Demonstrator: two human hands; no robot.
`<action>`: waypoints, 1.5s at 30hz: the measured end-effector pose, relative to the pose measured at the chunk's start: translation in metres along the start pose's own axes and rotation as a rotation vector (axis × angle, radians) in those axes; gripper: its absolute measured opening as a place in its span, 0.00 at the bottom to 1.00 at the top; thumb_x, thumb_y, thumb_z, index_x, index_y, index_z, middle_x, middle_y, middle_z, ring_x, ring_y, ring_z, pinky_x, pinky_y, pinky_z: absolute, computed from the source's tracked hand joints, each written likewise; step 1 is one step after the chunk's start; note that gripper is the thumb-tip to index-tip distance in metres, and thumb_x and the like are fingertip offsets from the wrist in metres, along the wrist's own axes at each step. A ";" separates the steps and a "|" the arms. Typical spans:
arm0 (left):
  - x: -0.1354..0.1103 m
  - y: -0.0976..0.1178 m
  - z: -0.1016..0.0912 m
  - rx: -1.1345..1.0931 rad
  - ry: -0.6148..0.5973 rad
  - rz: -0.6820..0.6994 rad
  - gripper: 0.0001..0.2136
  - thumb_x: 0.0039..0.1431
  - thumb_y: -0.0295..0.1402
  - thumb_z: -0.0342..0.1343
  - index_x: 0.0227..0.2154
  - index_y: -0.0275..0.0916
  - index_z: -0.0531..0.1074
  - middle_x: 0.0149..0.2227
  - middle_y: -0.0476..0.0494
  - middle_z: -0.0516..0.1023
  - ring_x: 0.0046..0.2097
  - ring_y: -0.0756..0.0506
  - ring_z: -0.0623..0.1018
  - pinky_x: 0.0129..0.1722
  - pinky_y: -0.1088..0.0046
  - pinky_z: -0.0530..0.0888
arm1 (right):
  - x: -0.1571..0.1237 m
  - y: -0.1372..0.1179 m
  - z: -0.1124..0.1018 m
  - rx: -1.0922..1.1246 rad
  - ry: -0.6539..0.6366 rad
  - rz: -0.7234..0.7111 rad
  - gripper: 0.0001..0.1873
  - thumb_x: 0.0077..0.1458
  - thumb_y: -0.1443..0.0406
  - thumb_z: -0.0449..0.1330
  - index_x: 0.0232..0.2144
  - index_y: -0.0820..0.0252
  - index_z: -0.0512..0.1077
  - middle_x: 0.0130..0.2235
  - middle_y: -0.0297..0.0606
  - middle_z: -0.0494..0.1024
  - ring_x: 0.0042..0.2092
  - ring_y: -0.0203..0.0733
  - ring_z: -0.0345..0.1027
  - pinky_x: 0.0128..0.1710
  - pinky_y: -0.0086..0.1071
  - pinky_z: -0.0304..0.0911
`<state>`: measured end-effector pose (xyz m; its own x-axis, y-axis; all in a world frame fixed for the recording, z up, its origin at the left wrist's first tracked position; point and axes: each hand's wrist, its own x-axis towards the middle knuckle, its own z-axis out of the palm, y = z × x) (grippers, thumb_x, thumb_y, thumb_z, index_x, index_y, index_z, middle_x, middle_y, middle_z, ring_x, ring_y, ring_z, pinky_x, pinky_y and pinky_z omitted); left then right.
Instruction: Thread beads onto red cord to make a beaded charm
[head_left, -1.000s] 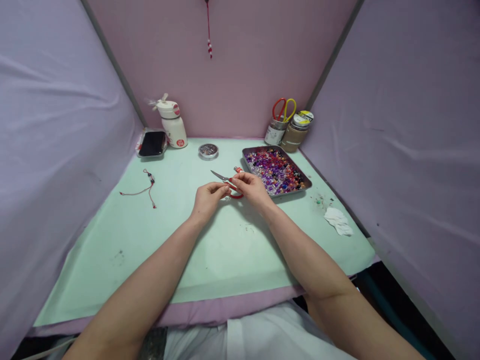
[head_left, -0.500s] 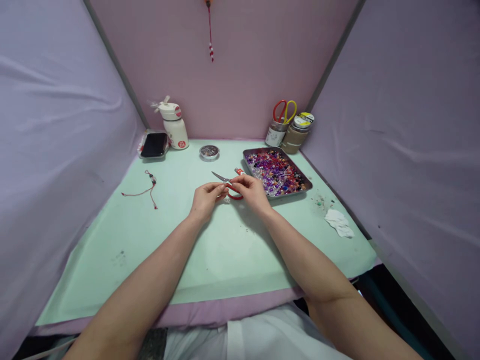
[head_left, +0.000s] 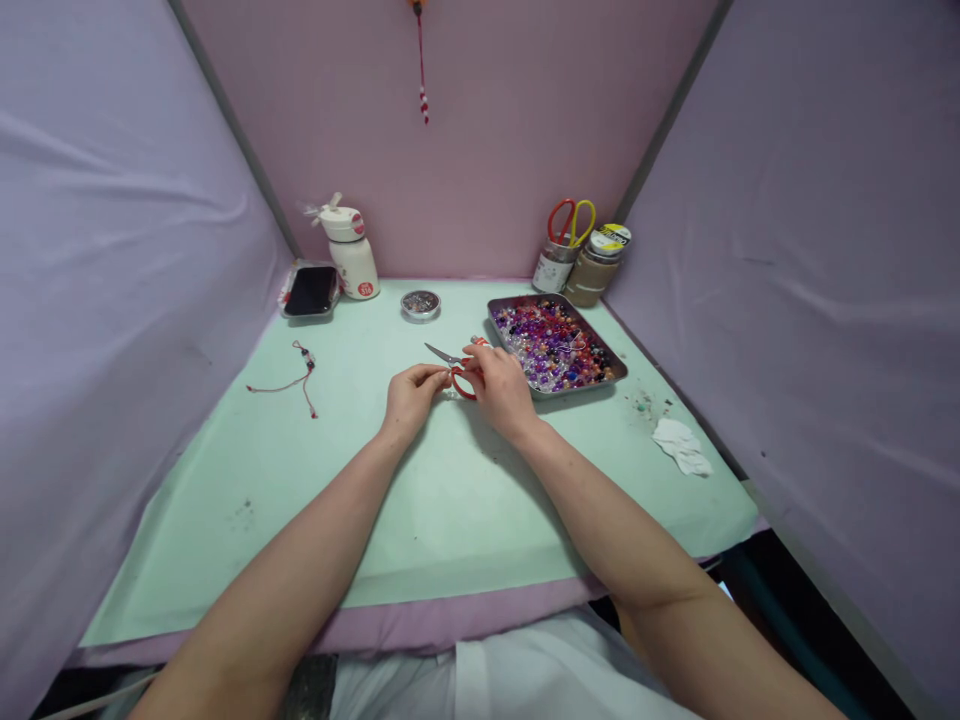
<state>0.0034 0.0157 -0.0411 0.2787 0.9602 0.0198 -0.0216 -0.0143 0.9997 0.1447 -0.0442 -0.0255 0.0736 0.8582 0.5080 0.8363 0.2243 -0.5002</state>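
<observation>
My left hand (head_left: 409, 398) is closed in a pinch, thumb against forefinger. What it holds is too small to make out; a pale bit shows just below its fingertips. To its right, my right hand (head_left: 501, 385) is curled with its fingers bent over the red-handled scissors (head_left: 447, 356), and whether it touches them cannot be told. Those scissors lie on the mat, blade toward the far left, one handle loop partly hidden by the right hand. Beyond the right hand stands a metal tray (head_left: 581, 391) of purple, red and clear beads.
A small round tin (head_left: 421, 306) sits farther back. At left are a knotted red cord with beads (head_left: 308, 362), a phone (head_left: 313, 291) and a white bottle (head_left: 355, 265). Back right hold a scissors jar (head_left: 553, 270) and a brown jar (head_left: 592, 277). Crumpled tissue (head_left: 681, 446) lies right.
My right hand has shifted slightly and its fingers are now more curled, away from the left fingertips. The left hand keeps its pinch, and the scissors lie as before.
</observation>
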 end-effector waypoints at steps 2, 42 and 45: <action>0.001 -0.002 -0.002 0.077 -0.016 0.051 0.10 0.44 0.39 0.62 0.27 0.37 0.78 0.28 0.44 0.80 0.33 0.46 0.77 0.40 0.68 0.73 | 0.000 0.000 0.000 -0.074 0.008 -0.006 0.15 0.61 0.67 0.51 0.50 0.58 0.66 0.40 0.43 0.79 0.50 0.50 0.65 0.48 0.41 0.54; -0.002 -0.002 -0.004 0.559 -0.136 0.279 0.08 0.55 0.33 0.54 0.32 0.39 0.78 0.35 0.47 0.81 0.37 0.46 0.77 0.42 0.71 0.71 | 0.000 0.007 0.004 -0.271 -0.074 -0.065 0.14 0.62 0.68 0.50 0.50 0.61 0.65 0.39 0.45 0.79 0.51 0.49 0.62 0.46 0.38 0.47; -0.002 -0.002 -0.003 0.568 -0.153 0.285 0.08 0.55 0.33 0.53 0.31 0.40 0.78 0.34 0.47 0.81 0.36 0.47 0.77 0.40 0.72 0.70 | 0.000 0.008 0.005 -0.254 -0.078 -0.074 0.13 0.62 0.68 0.52 0.49 0.61 0.65 0.39 0.44 0.79 0.49 0.49 0.63 0.46 0.39 0.47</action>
<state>0.0003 0.0142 -0.0432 0.4711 0.8472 0.2454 0.3845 -0.4477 0.8073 0.1486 -0.0399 -0.0333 -0.0265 0.8792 0.4756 0.9479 0.1732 -0.2674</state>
